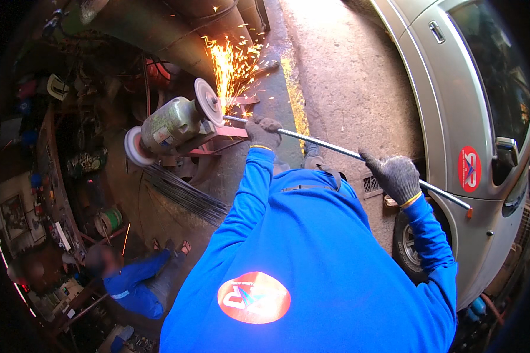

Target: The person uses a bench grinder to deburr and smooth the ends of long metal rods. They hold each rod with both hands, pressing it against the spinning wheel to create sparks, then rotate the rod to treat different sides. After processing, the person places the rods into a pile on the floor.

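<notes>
A long thin metal rod (324,143) slants across in front of me from the bench grinder (169,125) down to the right. Its far left end meets the grinding wheel (209,101), and orange sparks (227,67) spray up from there. My left hand (264,132), in a dark grey work glove, closes around the rod close to the wheel. Farther right, my right hand (396,178), gloved the same way, grips the rod nearer its other end, with a finger stretched along it. An orange-brown tip (469,212) shows at that end.
A second wheel (136,146) sits on the grinder's left side, above a bundle of thin rods (185,194). A silver vehicle (462,112) stands close on my right, near the rod's end. At lower left is a person in blue (136,288). Large pipes (159,35) lie behind the sparks.
</notes>
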The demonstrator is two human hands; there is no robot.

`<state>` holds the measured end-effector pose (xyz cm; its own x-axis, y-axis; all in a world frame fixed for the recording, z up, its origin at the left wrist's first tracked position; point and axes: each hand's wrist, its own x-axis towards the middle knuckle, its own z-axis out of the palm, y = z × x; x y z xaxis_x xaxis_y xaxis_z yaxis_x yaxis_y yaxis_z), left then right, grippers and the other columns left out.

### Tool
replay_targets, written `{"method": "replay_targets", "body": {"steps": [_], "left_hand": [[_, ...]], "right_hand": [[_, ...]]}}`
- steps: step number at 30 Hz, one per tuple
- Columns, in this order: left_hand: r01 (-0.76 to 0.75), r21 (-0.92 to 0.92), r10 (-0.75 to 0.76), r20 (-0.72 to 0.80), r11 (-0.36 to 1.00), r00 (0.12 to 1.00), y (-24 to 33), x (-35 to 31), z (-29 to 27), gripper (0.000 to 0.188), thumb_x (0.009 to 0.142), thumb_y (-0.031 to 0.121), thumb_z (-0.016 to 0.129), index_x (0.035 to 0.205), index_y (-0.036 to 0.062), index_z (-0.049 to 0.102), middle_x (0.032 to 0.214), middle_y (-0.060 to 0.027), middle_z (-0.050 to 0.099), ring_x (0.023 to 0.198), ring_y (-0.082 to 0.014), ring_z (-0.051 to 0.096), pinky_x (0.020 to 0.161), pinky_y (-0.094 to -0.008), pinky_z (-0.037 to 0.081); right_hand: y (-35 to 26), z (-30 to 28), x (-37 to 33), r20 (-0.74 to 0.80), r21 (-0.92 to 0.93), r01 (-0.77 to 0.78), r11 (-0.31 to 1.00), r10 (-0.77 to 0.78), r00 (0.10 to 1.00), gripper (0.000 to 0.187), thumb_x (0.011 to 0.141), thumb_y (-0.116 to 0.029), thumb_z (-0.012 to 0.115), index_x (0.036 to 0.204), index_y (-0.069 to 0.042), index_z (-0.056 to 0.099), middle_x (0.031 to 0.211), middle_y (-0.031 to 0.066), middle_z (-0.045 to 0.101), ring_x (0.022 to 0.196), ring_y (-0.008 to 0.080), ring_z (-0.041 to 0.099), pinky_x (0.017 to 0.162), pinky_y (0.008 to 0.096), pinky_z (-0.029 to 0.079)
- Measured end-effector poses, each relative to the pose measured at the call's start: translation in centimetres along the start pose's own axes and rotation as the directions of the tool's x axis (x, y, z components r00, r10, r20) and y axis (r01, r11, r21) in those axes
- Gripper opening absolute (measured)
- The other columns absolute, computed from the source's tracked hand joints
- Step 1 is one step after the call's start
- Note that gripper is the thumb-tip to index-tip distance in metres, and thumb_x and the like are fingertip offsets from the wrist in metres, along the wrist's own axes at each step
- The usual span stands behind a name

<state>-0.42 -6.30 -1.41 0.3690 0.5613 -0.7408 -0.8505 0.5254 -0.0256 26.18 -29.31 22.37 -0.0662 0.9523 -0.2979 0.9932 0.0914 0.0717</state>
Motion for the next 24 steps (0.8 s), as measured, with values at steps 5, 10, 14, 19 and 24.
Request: {"method": "replay_targets", "body": {"steps": [5,10,14,19,24], "left_hand": [[0.221,-0.227,-0.144,0.314,0.949,0.939,-0.1,-0.7,-0.5,0.03,0.091,0.031,0.05,0.065,0.02,0.04,0.05,0.0043,0.03,0.044,-0.0124,0.034,0.05,-0.0303,0.04],[-0.048,0.107,0.041,0.069,0.993,0.997,-4.0,-1.9,1.7,0.036,0.098,0.026,0.049,0.064,0.0184,0.041,0.052,0.0028,0.034,0.049,-0.0143,0.041,0.059,-0.0345,0.046],[-0.101,0.44,-0.03,0.28,0.892,0.96,-8.1,-6.4,6.4,0.034,0.103,0.032,0.051,0.074,0.0129,0.05,0.064,-0.0047,0.053,0.066,-0.0221,0.06,0.075,-0.0413,0.054],[-0.322,0.785,-0.153,0.461,0.529,0.874,-11.7,-12.2,10.0,0.029,0.106,0.03,0.052,0.104,0.0027,0.06,0.098,-0.0115,0.068,0.094,-0.0219,0.067,0.094,-0.042,0.054],[-0.592,0.781,-0.167,0.622,0.196,0.765,-13.3,-15.8,13.3,0.028,0.106,0.025,0.052,0.111,-0.0019,0.059,0.102,-0.0116,0.068,0.099,-0.019,0.066,0.092,-0.0363,0.054]], "right_hand": [[0.3,3.4,-1.2,-0.499,-0.075,-0.095,0.993,0.045,0.866,0.053,0.083,-0.02,0.069,0.136,-0.019,0.061,0.08,0.0064,0.066,0.069,0.0231,0.063,0.061,0.0403,0.05],[2.6,10.6,-0.5,-0.144,0.359,-0.469,0.807,0.544,0.826,0.032,0.083,-0.028,0.072,0.113,-0.018,0.069,0.088,0.0177,0.071,0.082,0.0381,0.069,0.071,0.0479,0.055],[4.4,19.7,-4.1,0.079,0.668,-0.406,0.623,0.483,0.872,0.027,0.083,-0.019,0.073,0.109,-0.012,0.074,0.087,0.0182,0.073,0.079,0.0317,0.073,0.072,0.0408,0.058],[4.0,23.4,-4.3,0.28,0.848,-0.432,0.308,0.432,0.857,0.025,0.091,-0.018,0.069,0.111,-0.003,0.072,0.086,0.0141,0.074,0.073,0.0161,0.07,0.068,0.0329,0.056],[6.2,21.5,-2.0,0.388,0.865,-0.445,0.232,0.252,0.886,0.027,0.093,-0.021,0.067,0.113,-0.004,0.072,0.094,0.012,0.075,0.085,0.0163,0.068,0.079,0.0311,0.054]]}}
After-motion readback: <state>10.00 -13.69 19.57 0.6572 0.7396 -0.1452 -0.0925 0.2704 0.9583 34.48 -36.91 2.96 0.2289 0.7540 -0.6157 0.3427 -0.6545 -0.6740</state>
